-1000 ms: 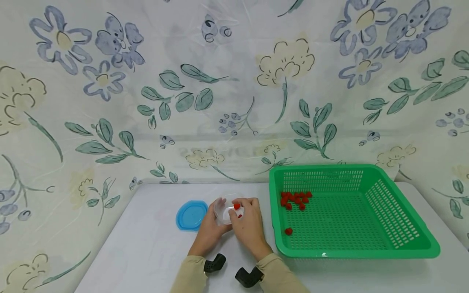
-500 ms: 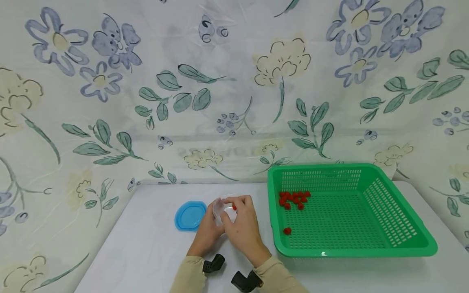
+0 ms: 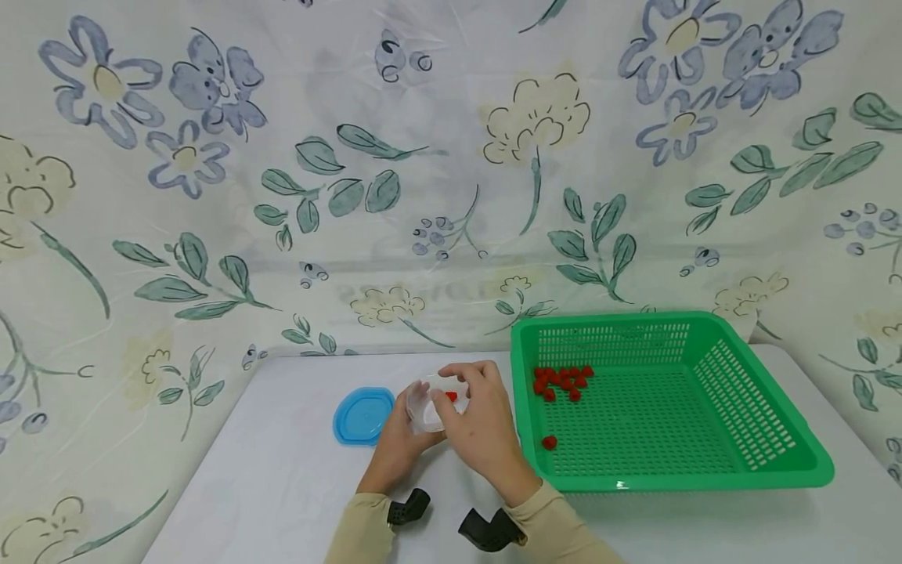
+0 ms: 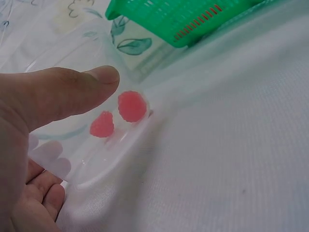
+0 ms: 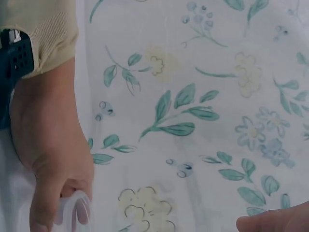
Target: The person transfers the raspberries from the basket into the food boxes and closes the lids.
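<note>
My left hand [image 3: 398, 445] grips a clear plastic tub [image 3: 423, 417] from the left side, tilted a little above the white table. Through the tub's wall, the left wrist view shows two raspberries, one rounder [image 4: 132, 107] and one smaller [image 4: 102, 124], beside my left thumb. My right hand [image 3: 488, 427] is over the tub's right rim, thumb and fingers spread apart, with no berry between them. In the right wrist view only a fingertip [image 5: 275, 221] of that hand shows at the lower edge. A blue lid [image 3: 362, 417] lies flat left of the tub.
To the right stands a green plastic basket [image 3: 676, 480] with slotted walls. Several raspberries [image 3: 561, 381] cluster in its far left corner, and a single raspberry [image 3: 549, 442] lies nearer the front. A flowered sheet [image 3: 423, 258] hangs behind the table.
My right hand reached into the tub with a raspberry and let it go; its fingers have spread and drawn back up and right. My left hand keeps holding the tub.
</note>
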